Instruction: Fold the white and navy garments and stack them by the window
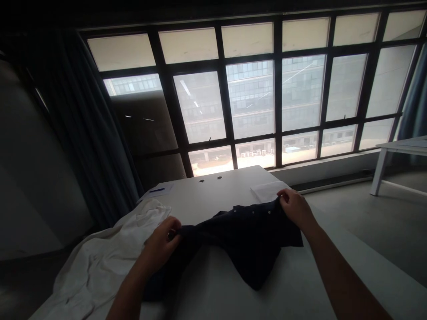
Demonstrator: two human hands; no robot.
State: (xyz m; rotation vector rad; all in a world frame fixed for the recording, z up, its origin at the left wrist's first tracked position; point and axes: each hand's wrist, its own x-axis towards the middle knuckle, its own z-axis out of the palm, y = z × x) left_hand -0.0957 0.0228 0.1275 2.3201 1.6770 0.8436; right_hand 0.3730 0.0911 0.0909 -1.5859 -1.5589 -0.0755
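Observation:
A dark garment [247,244] with a few small light buttons or snaps is stretched between my two hands above the white table [216,195]. My left hand [163,240] pinches its left end, fingers closed on the cloth. At the upper right, my right hand [295,206] grips another edge near the buttons. The middle of the cloth sags into a point toward me. What kind of garment it is, I cannot make out.
A crumpled white cloth [110,253] covers the table's left side. Paper with a dark blue pen [156,190] lies at the far left corner, and a folded white sheet [267,189] beyond my right hand. Another table [400,146] stands right, near the windows.

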